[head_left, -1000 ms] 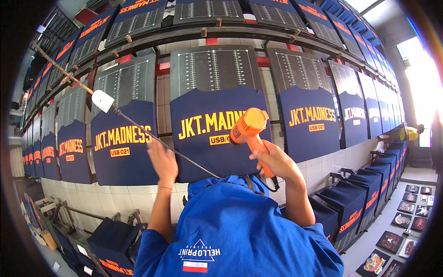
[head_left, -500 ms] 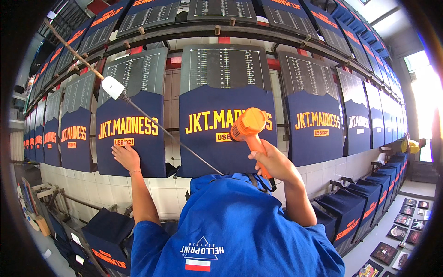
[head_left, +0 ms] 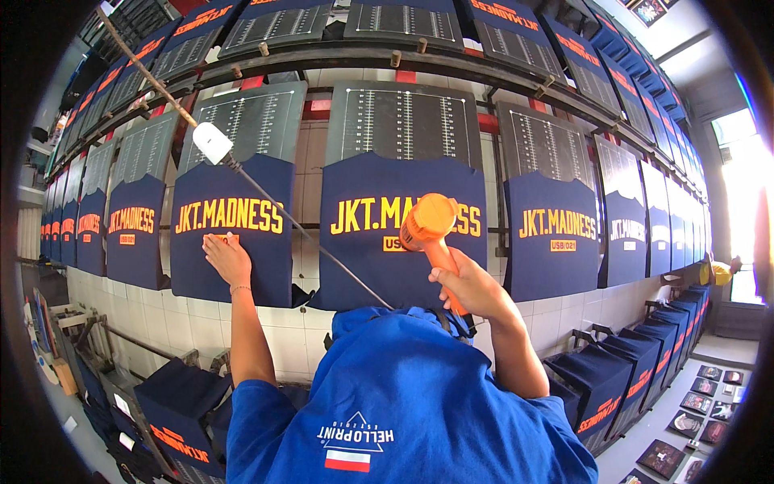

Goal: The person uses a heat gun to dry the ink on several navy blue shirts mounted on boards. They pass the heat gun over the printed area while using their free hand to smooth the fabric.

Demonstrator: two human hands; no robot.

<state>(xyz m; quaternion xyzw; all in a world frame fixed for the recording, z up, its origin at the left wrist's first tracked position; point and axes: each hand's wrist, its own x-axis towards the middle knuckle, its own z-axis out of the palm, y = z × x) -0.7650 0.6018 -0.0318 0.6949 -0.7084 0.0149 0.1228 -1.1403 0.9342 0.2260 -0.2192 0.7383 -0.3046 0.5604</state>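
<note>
While right hand (head_left: 476,286) grips orange heat gun (head_left: 429,224), left hand (head_left: 227,258) flat on navy shirt (head_left: 230,230)

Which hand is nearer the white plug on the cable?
Left. The left hand lies flat on a navy shirt just below the white plug; the right hand grips the orange heat gun further right.

A print workshop: rows of printed navy shirts (head_left: 403,230) on pallets (head_left: 401,125).
</note>
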